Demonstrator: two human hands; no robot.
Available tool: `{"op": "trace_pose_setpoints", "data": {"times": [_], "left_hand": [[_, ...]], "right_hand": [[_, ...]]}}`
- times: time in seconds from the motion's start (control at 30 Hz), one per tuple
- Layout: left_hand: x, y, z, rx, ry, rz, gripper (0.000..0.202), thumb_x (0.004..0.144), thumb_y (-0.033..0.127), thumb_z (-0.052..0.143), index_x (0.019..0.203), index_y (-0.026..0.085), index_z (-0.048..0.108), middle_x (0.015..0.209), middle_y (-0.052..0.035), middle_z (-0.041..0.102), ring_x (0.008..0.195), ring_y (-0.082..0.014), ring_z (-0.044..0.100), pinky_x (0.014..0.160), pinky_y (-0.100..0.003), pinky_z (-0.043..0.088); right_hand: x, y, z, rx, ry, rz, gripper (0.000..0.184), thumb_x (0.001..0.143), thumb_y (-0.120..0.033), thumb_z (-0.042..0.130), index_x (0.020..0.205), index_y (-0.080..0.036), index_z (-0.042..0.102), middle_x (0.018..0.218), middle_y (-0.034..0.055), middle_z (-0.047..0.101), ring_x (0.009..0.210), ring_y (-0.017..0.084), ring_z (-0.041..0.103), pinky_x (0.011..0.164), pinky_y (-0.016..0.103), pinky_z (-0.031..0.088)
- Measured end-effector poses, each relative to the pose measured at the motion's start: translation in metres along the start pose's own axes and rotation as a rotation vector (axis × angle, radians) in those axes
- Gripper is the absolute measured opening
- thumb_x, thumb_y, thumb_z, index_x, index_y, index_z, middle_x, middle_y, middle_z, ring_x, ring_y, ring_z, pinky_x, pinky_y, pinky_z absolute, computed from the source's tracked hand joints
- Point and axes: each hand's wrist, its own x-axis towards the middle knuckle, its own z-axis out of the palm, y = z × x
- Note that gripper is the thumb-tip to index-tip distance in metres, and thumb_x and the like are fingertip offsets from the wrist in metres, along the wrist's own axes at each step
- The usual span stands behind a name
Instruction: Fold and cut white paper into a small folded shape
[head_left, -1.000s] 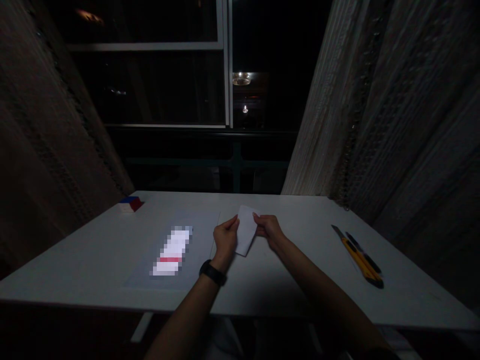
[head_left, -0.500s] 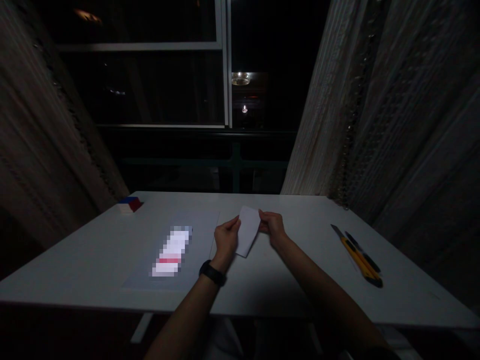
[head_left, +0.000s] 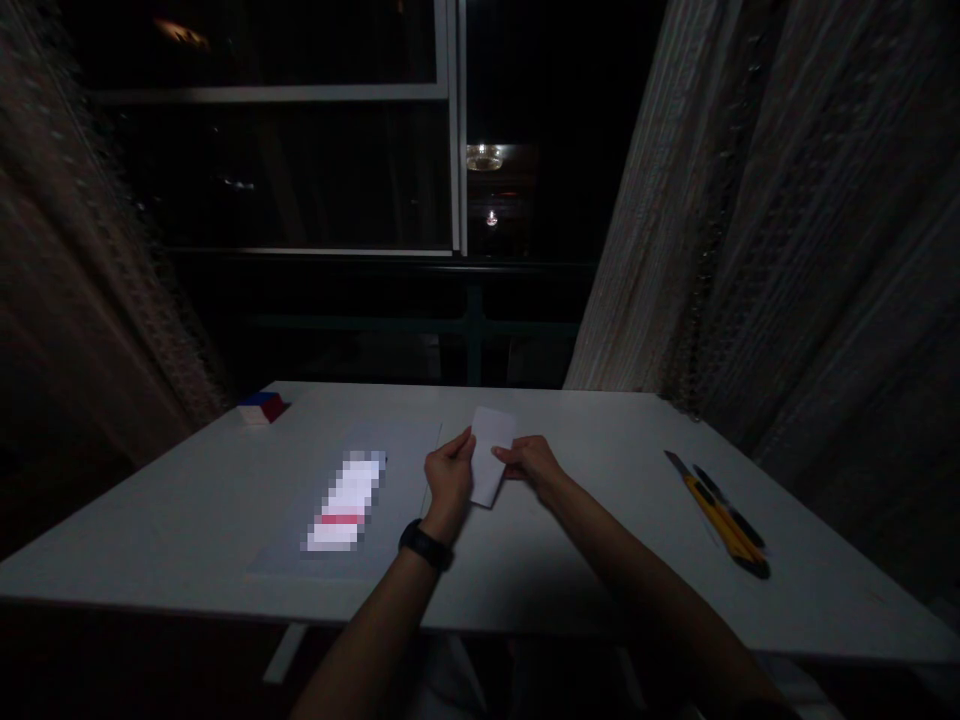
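A small folded sheet of white paper (head_left: 490, 432) is held a little above the table, tilted, between both hands. My left hand (head_left: 450, 470) pinches its left edge between thumb and fingers; a dark band circles that wrist. My right hand (head_left: 532, 462) grips the paper from the right, thumb on the near face and fingers behind it, partly hidden. To the left of my left hand, a lit phone (head_left: 349, 500) with a blurred-out screen lies on a larger white sheet (head_left: 409, 480).
On the white table (head_left: 600, 560), a yellow utility knife (head_left: 724, 525) with its blade out lies at the right beside a dark pen (head_left: 727, 505). A puzzle cube (head_left: 261, 407) sits at the far left corner. Curtains (head_left: 637, 220) flank a dark window behind.
My right hand has slid from the paper's upper right edge down and inward, its thumb now lying over the face. The left hand keeps its pinch, and the paper has shifted slightly.
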Motion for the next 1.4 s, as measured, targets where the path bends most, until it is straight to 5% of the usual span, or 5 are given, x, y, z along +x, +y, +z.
{"op": "trace_pose_setpoints", "data": {"times": [0.2, 0.63, 1.4], "left_hand": [[0.001, 0.0, -0.001, -0.01, 0.026, 0.01, 0.027, 0.07, 0.024, 0.066, 0.096, 0.014, 0.069, 0.095, -0.0098, 0.069, 0.09, -0.0221, 0.064, 0.084, -0.034, 0.047], [-0.008, 0.003, 0.003, 0.104, -0.207, 0.105, 0.043, 0.08, 0.032, 0.055, 0.121, 0.019, 0.054, 0.117, -0.0078, 0.06, 0.107, -0.022, 0.056, 0.092, -0.032, 0.04], [-0.005, 0.006, 0.003, -0.01, -0.098, 0.112, 0.032, 0.079, 0.022, 0.055, 0.109, 0.014, 0.063, 0.11, -0.0103, 0.064, 0.101, -0.0217, 0.059, 0.091, -0.034, 0.043]], "right_hand": [[0.002, 0.002, 0.0, 0.018, -0.011, -0.037, 0.032, 0.044, -0.03, 0.08, 0.044, -0.013, 0.053, 0.05, 0.0024, 0.061, 0.048, 0.014, 0.058, 0.048, 0.025, 0.049], [0.007, -0.001, -0.005, 0.101, 0.101, -0.069, 0.025, 0.048, -0.027, 0.077, 0.049, -0.013, 0.058, 0.055, 0.0055, 0.064, 0.052, 0.016, 0.061, 0.048, 0.025, 0.05], [0.006, 0.007, 0.001, 0.148, 0.117, -0.064, 0.024, 0.055, -0.031, 0.076, 0.056, -0.012, 0.061, 0.057, 0.0053, 0.064, 0.052, 0.014, 0.06, 0.052, 0.027, 0.054]]}}
